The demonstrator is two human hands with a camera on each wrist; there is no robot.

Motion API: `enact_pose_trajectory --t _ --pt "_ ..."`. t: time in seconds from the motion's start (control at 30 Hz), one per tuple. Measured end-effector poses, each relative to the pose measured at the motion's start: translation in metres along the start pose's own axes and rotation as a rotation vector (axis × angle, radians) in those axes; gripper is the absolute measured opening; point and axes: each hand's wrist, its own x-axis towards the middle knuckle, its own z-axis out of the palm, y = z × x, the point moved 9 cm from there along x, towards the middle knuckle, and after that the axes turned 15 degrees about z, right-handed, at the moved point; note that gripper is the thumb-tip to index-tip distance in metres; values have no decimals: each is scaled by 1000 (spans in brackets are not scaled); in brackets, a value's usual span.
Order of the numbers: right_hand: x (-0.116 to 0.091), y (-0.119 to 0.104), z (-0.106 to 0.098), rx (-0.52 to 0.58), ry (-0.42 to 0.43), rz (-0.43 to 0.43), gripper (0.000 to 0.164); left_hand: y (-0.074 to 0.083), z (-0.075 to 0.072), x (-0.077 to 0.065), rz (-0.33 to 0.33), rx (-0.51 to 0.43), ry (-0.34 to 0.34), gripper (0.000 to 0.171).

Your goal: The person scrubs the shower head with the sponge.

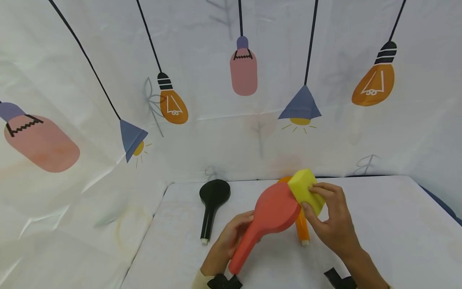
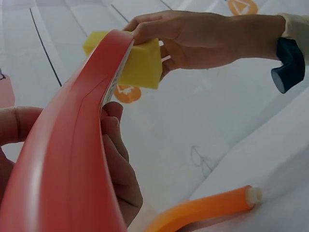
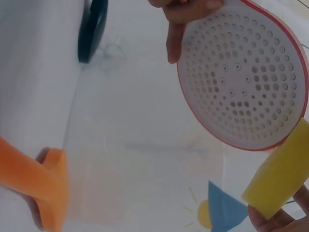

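A red shower head [image 1: 277, 208] is held up off the table by my left hand [image 1: 234, 233], which grips it near the neck. Its white nozzle face [image 3: 241, 82], dotted with holes, shows in the right wrist view. In the left wrist view the left fingers [image 2: 120, 169] curl round the red body from behind. My right hand [image 1: 333, 218] pinches a yellow sponge [image 1: 306, 188] between thumb and fingers. The sponge touches the rim of the shower head at its upper right.
A dark green shower head [image 1: 213, 200] lies on the white table [image 1: 173, 257], left of my hands. An orange shower head [image 1: 302, 229] lies behind the red one, partly hidden. A white sheet [image 1: 202, 144] printed with lamps hangs behind the table.
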Motion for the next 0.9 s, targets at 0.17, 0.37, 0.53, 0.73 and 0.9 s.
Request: enact_pose_trajectory --t 0.17,0.37,0.53,0.73,0.9 --pt "-2 5 1 21 -30 82 42 1 -1 0 12 13 -2 31" --pt "-5 3 4 0 -45 135 48 4 0 0 46 23 -7 27" --pt "-8 -3 7 10 -41 141 47 7 -1 1 65 11 -7 29" --pt "-14 -14 12 90 18 32 46 14 3 1 101 -22 -23 30" --pt "-22 -24 20 110 61 -34 59 17 -4 1 123 1 48 28"
